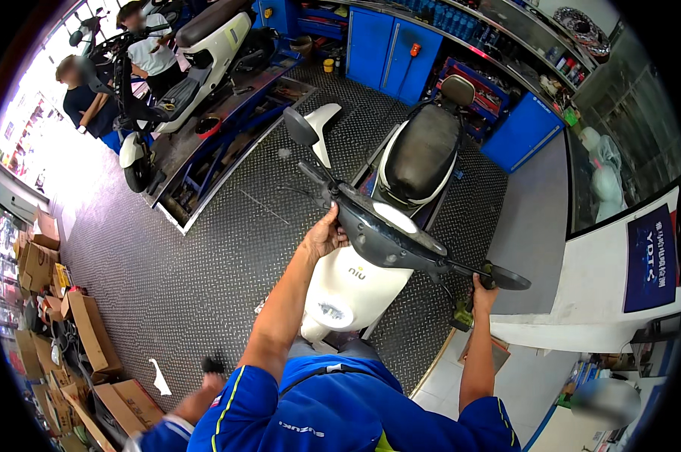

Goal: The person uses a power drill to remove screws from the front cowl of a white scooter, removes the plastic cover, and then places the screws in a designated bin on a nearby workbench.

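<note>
In front of me stands a white scooter (358, 290), with its dark handlebar cover (385, 245) across its top. My left hand (327, 230) grips the left end of this cover, thumb up and fingers curled under the edge. My right hand (484, 294) is closed around a green and black cordless drill (463, 310) beside the right handlebar end, close to the right mirror (510, 278). Its working tip is hidden. The left mirror (301, 126) stands out past the other grip. Behind the handlebar is the black seat (422, 154).
Another scooter (205, 68) stands on a blue lift (235, 132) at the far left, with two people beside it. Cardboard boxes (92, 331) line the left side. Blue cabinets (393, 53) stand at the back. A co-worker's hand (209, 386) shows at lower left, near a white piece (159, 378) on the floor.
</note>
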